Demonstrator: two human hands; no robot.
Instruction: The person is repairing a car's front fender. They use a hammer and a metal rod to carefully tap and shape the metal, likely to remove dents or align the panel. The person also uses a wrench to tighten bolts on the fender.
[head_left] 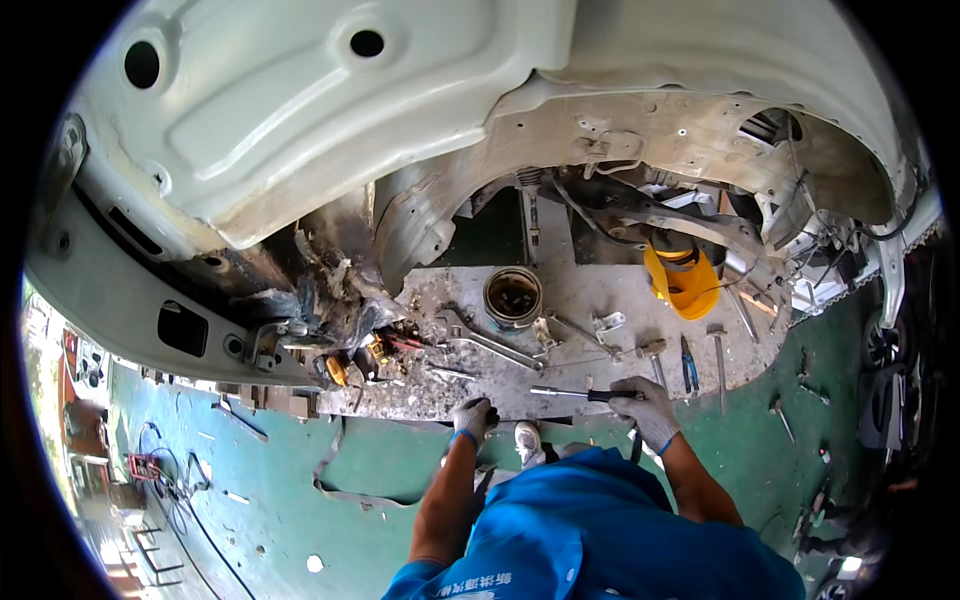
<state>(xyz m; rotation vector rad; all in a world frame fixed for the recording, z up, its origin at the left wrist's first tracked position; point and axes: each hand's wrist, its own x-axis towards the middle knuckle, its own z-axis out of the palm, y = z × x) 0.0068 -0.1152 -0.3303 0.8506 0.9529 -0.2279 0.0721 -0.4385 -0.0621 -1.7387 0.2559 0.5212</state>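
Observation:
My left hand [472, 419], in a grey glove, hovers by the near edge of the work platform [440, 402]. Its fingers are curled; a small dark spot shows at their tips, and what they hold, if anything, is hidden. In my right hand [648, 412], also gloved, is a straight tool with a metal shaft [558, 391] and a black handle, the shaft pointing left. Beyond the hands lie a large adjustable wrench [490, 343], a hammer [652, 358] and blue-handled pliers [690, 365]. A round tin [512, 296] with dark contents stands farther back.
A white car body shell [340, 110] arches over the platform, with torn, crumpled metal [335, 280] at left. A yellow hard hat [683, 282] lies at right, near another hammer [718, 362]. On the green floor are a strap [345, 492], cables [180, 480] and scattered tools.

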